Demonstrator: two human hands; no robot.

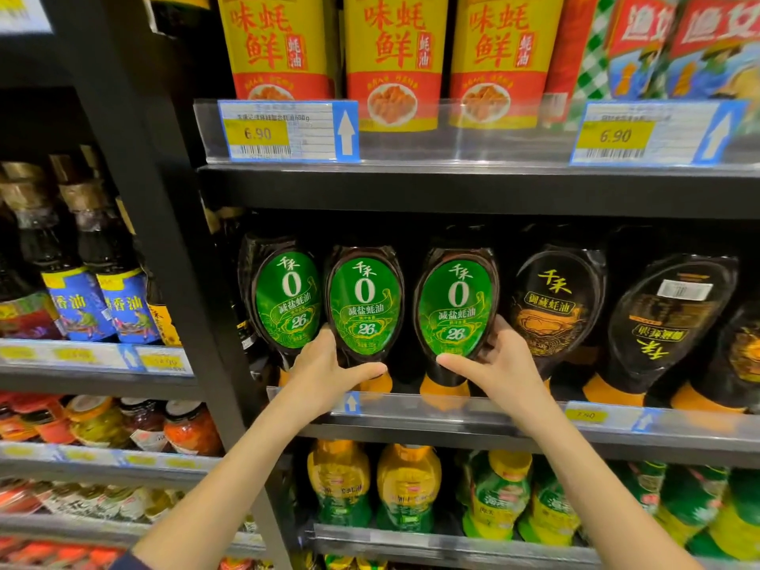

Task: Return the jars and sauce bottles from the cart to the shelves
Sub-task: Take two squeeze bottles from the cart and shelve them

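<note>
Three dark squeeze bottles with green oval labels stand cap-down on the middle shelf (452,425). My left hand (325,372) grips the lower part of the middle green-label bottle (364,302), thumb across its front. My right hand (497,364) grips the lower part of the right green-label bottle (454,306), thumb in front and fingers round its right side. Both bottles stand upright on their orange caps behind the clear shelf lip. The third green-label bottle (286,298) stands untouched to the left. The cart is out of view.
Black-label squeeze bottles (551,306) stand to the right on the same shelf. Yellow and red pouches (395,55) fill the shelf above, yellow-green bottles (407,487) the one below. A black upright (164,240) separates the left bay with dark oil bottles (94,261) and jars (189,429).
</note>
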